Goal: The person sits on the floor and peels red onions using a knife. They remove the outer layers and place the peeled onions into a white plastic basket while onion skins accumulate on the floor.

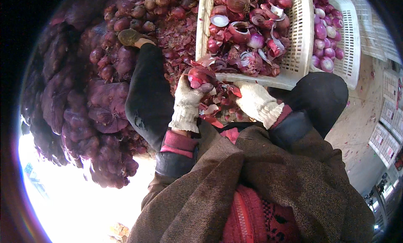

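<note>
My left hand [185,98], in a cream knitted glove, is closed around a red onion [200,77]. Loose papery skin [206,61] stands up at the onion's far side. Just to the right, my right hand [255,98], in a matching glove, has its fingers curled. A small red thing [234,90] shows at its fingertips; I cannot tell whether it is onion skin or part of a tool. Both hands are above my lap, close to the near rim of a cream plastic crate [267,80]. Onion skins [211,109] lie below and between them.
Inside the crate are onions, cut slices and skins. A white crate [352,38] of peeled onions [327,50] stands to its right. Filled mesh sacks [107,107] are piled at left, beside loose unpeeled onions [138,13]. More crates [384,139] line the far right.
</note>
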### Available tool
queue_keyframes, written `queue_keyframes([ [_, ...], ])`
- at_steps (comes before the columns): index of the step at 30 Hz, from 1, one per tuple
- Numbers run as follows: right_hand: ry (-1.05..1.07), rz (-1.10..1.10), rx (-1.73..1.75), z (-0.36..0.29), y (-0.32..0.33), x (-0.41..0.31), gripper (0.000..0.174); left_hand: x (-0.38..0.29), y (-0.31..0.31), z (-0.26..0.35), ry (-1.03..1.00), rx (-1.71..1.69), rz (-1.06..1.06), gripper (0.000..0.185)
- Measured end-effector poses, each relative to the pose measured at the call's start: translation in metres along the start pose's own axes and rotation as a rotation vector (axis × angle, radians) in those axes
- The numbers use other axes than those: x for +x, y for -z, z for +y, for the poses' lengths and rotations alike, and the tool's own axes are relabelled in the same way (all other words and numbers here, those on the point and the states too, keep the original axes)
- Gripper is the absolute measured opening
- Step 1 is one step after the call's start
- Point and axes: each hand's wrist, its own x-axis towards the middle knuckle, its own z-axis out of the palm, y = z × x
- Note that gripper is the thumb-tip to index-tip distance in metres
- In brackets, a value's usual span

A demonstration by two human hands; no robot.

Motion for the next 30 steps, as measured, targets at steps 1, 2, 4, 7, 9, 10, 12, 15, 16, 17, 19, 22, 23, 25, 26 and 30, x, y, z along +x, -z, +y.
queue_keyframes([
  [1,-0.003,-0.018,-0.004,0.001,-0.002,0.0,0.035,0.0,0.0,0.0,0.005,-0.01,-0.006,0.061],
  [2,-0.007,-0.037,-0.008,0.001,-0.002,0.001,0.033,0.0,-0.001,0.002,0.011,-0.02,-0.013,0.062],
  [4,-0.01,-0.057,-0.008,0.001,-0.003,0.002,0.03,-0.004,-0.002,0.013,0.024,0.008,-0.019,0.062],
  [7,0.018,-0.043,-0.026,-0.001,-0.004,0.007,0.027,-0.011,-0.003,0.028,0.046,0.04,-0.017,0.06],
  [9,0.068,0.0,-0.069,-0.002,-0.007,0.011,0.025,-0.012,-0.002,0.028,0.06,-0.038,-0.025,0.058],
  [10,0.044,-0.013,-0.065,-0.004,-0.006,0.014,0.024,-0.01,-0.001,0.025,0.063,-0.092,-0.029,0.058],
  [12,-0.01,-0.034,-0.059,-0.011,-0.001,0.021,0.022,-0.007,-0.003,0.02,0.068,-0.201,-0.044,0.057],
  [15,-0.038,-0.164,-0.113,-0.018,0.01,0.035,0.034,-0.011,-0.007,0.034,0.072,0.003,-0.007,0.055],
  [16,-0.04,-0.133,-0.068,-0.018,0.009,0.036,0.033,-0.008,-0.006,0.028,0.081,-0.105,-0.023,0.055],
  [17,-0.016,-0.046,-0.026,-0.018,0.007,0.031,0.026,-0.005,-0.006,0.021,0.067,-0.112,-0.015,0.056],
  [19,0.034,0.119,0.056,-0.014,0.0,0.017,0.019,-0.003,-0.005,0.014,0.046,-0.128,0.007,0.057],
  [22,0.017,-0.001,-0.038,-0.004,-0.002,0.008,0.018,-0.008,-0.005,0.018,0.043,-0.119,-0.008,0.06],
  [23,0.029,0.031,-0.013,-0.003,-0.003,0.006,0.018,-0.008,-0.005,0.019,0.047,-0.081,-0.005,0.06],
  [25,-0.01,-0.03,-0.099,-0.006,-0.005,0.02,0.02,-0.001,-0.004,0.004,0.03,-0.046,-0.007,0.061],
  [26,0.017,-0.094,-0.152,-0.003,-0.007,0.03,0.023,0.002,-0.003,-0.002,0.019,-0.029,-0.008,0.061],
  [30,0.062,-0.165,-0.214,0.002,-0.012,0.034,0.029,0.003,0.001,-0.01,0.019,-0.147,-0.025,0.059],
])
